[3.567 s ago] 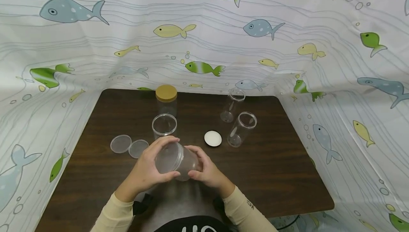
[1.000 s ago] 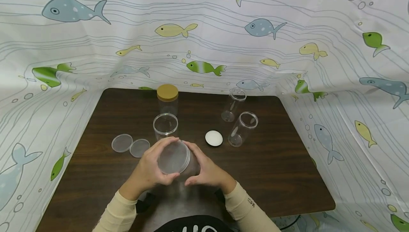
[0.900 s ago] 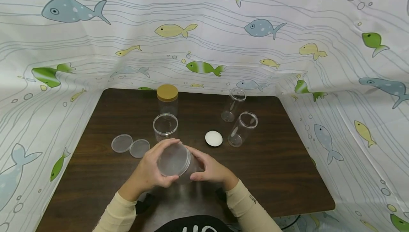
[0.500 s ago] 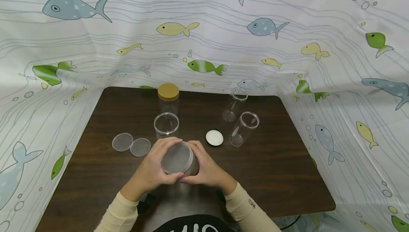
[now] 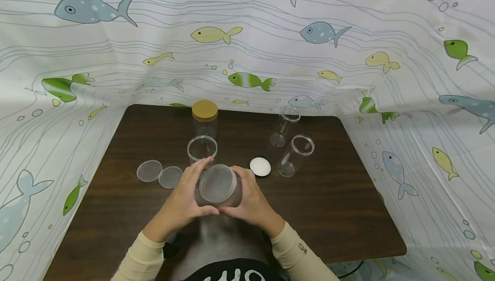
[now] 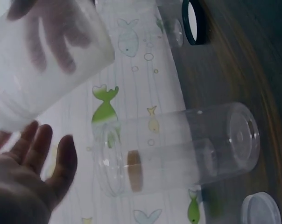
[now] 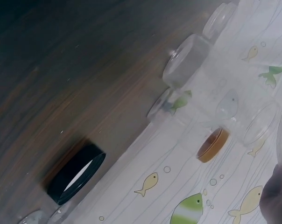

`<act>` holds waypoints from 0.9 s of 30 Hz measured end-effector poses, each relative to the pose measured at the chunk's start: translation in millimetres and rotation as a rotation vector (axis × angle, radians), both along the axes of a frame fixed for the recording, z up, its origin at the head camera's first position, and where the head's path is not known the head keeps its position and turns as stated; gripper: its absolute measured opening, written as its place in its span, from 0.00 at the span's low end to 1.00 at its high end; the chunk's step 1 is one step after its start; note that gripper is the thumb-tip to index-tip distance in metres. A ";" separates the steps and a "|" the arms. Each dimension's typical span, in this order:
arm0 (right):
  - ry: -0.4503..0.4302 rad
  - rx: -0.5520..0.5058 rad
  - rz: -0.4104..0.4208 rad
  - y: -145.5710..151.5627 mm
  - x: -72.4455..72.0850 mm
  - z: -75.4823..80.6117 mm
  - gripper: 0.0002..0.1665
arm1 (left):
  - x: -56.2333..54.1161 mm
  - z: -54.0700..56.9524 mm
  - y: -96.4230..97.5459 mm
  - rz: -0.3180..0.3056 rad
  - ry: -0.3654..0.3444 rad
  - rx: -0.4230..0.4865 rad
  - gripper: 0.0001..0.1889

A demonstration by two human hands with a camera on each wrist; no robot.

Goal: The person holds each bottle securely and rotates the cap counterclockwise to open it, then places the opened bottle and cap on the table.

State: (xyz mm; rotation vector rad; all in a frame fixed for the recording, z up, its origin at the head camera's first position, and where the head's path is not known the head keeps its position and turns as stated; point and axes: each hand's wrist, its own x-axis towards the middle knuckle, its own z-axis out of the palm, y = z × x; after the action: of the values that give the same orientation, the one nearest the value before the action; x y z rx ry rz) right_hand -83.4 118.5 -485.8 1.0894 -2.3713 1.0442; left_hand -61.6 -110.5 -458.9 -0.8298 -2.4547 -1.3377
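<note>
A clear plastic jar (image 6: 17, 88) with a frosted translucent lid (image 5: 218, 183) is held up above the near part of the table, its lid tilted toward me. My right hand (image 5: 253, 199) grips the jar body from the right; its fingers show through the wall in the left wrist view. My left hand (image 5: 179, 199) curves loosely around the lid's left side, fingers spread and a gap beside the rim. In the left wrist view its fingertips (image 6: 66, 144) stand just off the lid end. Only a bit of the right hand (image 7: 274, 198) shows in the right wrist view.
Beyond the hands stands an open clear jar (image 5: 202, 148), with a yellow-lidded jar (image 5: 205, 111) behind it. Two clear lids (image 5: 149, 171) lie at left. A black-rimmed white lid (image 5: 260, 166) and two tall open jars (image 5: 295, 156) are at right. A fish-patterned sheet (image 5: 247, 23) surrounds the table (image 5: 328, 212).
The lid has turned to face more upward and toward me, and the jar has risen slightly. My left fingers have spread away from the lid; the right hand has regripped the jar.
</note>
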 end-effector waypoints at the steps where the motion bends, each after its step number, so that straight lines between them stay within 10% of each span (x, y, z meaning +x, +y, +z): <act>1: -0.015 -0.003 0.010 0.8 -0.2 -0.3 0.65 | 0.0 -0.3 -1.2 -0.035 -0.028 0.030 0.64; 8: -0.055 0.031 0.072 2.6 -0.6 -0.4 0.64 | -1.2 -1.8 -3.8 -0.223 -0.145 0.178 0.59; 20: 0.129 0.029 -0.055 -5.6 0.5 -5.5 0.62 | 4.4 -0.9 19.5 0.227 0.082 -0.007 0.55; 24: 0.129 0.010 -0.081 -7.0 1.0 -6.6 0.63 | 5.4 -1.0 23.4 0.266 0.081 0.020 0.63; 27: 0.080 -0.016 -0.075 -6.4 1.2 -6.3 0.64 | 5.2 -2.2 21.8 0.186 0.018 0.110 0.69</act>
State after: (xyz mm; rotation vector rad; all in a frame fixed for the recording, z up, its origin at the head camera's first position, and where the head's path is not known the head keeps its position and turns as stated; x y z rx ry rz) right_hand -82.2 112.2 -492.1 1.0093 -2.3177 0.9736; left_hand -56.4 -88.7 -461.1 -0.5701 -2.3542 -1.3754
